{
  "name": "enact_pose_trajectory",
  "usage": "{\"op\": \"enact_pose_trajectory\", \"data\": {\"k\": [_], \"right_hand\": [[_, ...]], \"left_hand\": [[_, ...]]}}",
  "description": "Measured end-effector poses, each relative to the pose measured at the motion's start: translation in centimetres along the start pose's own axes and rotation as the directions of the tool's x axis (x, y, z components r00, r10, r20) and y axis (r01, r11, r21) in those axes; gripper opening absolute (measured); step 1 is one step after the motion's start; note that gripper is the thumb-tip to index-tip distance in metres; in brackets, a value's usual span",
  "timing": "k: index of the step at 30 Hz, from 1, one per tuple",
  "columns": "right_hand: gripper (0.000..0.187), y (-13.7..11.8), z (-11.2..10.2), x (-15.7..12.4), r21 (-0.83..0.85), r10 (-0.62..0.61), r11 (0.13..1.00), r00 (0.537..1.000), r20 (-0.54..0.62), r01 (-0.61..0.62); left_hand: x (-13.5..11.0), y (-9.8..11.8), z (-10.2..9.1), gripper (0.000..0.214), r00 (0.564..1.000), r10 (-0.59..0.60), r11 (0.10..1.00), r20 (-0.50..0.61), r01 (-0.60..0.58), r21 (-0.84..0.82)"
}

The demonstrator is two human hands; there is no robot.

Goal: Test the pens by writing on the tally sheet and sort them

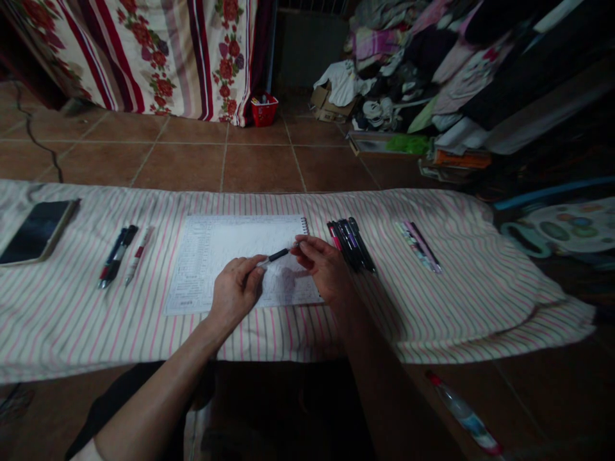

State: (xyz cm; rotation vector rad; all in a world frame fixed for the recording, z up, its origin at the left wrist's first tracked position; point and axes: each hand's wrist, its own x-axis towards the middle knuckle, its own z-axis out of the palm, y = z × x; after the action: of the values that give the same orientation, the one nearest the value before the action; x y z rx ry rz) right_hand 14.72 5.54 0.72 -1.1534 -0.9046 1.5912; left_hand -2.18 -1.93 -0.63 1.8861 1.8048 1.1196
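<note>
A pen [278, 255] with a dark grip section is held level between my two hands over the paper. My left hand [237, 282] is closed, with thumb and forefinger pinching the pen's left end. The fingers of my right hand [323, 261] pinch the other end, which they partly hide. Below them lies a spiral-bound notebook [254, 232], its white page covered in faint print or writing and its coils at the upper right. Just right of my right hand, several dark pens [353, 243] lie side by side.
Left on the striped cloth [432, 307] are a phone [36, 232], two dark pens [118, 256] and a red-and-white pen [138, 256]. Slim pens [419, 246] lie at right. A bottle [466, 413], red basket [264, 110] and heaped clothes [408, 70] are on the floor.
</note>
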Motion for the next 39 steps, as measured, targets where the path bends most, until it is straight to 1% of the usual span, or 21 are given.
{"op": "enact_pose_trajectory", "data": {"k": [10,22,39], "right_hand": [[0.024,-0.21,0.14,0.00,0.067,0.027,0.997,1.000,0.001,-0.027],[0.025,0.05,-0.07,0.16,0.026,0.005,1.000,1.000,0.021,-0.006],[0.025,0.06,0.11,0.05,0.074,0.030,0.997,0.999,0.015,-0.031]], "left_hand": [[0.09,0.14,0.20,0.026,1.000,0.000,1.000,-0.007,0.000,0.028],[0.10,0.04,0.35,0.024,1.000,-0.001,1.000,-0.009,0.002,0.024],[0.06,-0.01,0.38,0.025,1.000,0.012,1.000,-0.004,-0.012,0.027]]}}
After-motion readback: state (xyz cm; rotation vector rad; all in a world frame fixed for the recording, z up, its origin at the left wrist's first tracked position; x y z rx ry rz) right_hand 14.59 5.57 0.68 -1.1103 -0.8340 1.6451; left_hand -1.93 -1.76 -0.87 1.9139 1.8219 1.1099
